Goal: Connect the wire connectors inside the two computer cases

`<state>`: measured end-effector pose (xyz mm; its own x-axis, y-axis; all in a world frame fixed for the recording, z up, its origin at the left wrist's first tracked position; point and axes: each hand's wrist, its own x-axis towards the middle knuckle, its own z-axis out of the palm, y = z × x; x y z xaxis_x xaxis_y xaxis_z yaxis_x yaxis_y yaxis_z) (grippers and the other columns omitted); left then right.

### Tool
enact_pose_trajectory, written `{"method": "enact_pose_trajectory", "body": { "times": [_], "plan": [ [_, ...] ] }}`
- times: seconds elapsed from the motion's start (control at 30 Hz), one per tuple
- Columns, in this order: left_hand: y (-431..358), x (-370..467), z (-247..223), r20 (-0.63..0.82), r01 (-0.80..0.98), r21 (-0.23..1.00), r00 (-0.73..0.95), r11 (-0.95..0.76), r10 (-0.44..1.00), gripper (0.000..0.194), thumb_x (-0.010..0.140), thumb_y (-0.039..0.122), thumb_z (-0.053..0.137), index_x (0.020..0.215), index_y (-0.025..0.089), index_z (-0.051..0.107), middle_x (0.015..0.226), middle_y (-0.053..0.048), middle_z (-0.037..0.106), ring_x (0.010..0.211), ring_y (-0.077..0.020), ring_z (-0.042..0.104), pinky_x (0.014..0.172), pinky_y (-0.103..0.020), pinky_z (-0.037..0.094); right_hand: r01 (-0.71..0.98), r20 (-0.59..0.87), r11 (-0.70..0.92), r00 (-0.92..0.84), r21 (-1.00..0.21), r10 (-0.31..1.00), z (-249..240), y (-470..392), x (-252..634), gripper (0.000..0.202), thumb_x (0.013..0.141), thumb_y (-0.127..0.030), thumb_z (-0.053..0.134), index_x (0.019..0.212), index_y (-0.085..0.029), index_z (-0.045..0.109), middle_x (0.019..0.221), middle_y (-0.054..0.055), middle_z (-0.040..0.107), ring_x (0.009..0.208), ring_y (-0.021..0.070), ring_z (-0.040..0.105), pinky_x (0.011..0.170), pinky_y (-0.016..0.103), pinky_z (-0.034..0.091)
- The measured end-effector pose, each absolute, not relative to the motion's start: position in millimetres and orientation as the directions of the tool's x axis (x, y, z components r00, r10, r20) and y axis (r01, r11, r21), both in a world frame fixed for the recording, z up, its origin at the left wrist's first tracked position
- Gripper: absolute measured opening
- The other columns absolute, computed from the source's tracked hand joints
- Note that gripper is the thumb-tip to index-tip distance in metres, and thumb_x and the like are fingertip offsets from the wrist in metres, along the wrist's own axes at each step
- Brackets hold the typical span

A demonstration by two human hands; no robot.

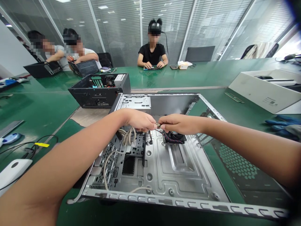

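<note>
A computer case (164, 175) lies on its side in front of me, with its bare metal inside facing up. Above its middle, my left hand (142, 121) and my right hand (175, 123) meet fingertip to fingertip, both closed in a pinch. Between them shows a small piece of cable (158, 125); its end is mostly hidden by the fingers. Below my right hand sits a black fan (175, 137) with a dark twisted lead running up toward my fingers. Beige cables (128, 135) hang in a bundle under my left hand.
Another black computer case (98, 94) stands beyond mine on the green table (188, 77). At the right are a white box (268, 91), a green circuit strip (234, 97) and blue-grey gloves (284, 125). Tools and cables lie at left. Several people work across the table.
</note>
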<state>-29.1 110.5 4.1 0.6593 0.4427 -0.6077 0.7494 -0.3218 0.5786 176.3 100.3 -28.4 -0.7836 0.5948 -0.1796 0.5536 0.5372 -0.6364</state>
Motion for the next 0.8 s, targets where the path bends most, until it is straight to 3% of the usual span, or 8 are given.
{"method": "enact_pose_trajectory", "body": {
  "times": [0.23,0.53,0.8],
  "plan": [
    [119,-32,-5,-0.598,0.744,0.575,0.667,-0.342,0.445,0.017,0.082,0.038,0.046,0.077,0.022,0.042,0.066,0.004,0.038,0.06,-0.0131,0.038,0.057,-0.027,0.037,0.626,-0.118,0.637,-0.749,-0.45,0.652,-36,101,171,0.021,0.089,-0.041,0.052,0.083,-0.021,0.052,0.069,0.0,0.054,0.062,0.0163,0.045,0.06,0.029,0.032],
    [122,-35,-11,-0.582,0.701,0.656,0.706,-0.279,0.404,0.021,0.084,0.037,0.05,0.076,0.022,0.038,0.065,0.005,0.034,0.057,-0.0101,0.032,0.054,-0.025,0.032,0.523,0.03,0.738,-0.807,-0.425,0.59,-42,108,172,0.025,0.093,-0.036,0.048,0.081,-0.018,0.06,0.076,0.004,0.06,0.068,0.0159,0.048,0.066,0.03,0.034],
    [122,-37,-8,-0.526,0.632,0.757,0.739,-0.163,0.421,0.027,0.087,0.044,0.05,0.078,0.022,0.036,0.063,0.006,0.028,0.054,-0.0097,0.025,0.051,-0.026,0.025,0.599,0.112,0.63,-0.675,-0.494,0.729,-37,104,174,0.028,0.087,-0.038,0.054,0.105,-0.018,0.06,0.077,0.003,0.063,0.068,0.0161,0.05,0.064,0.03,0.034]
  ]
}}
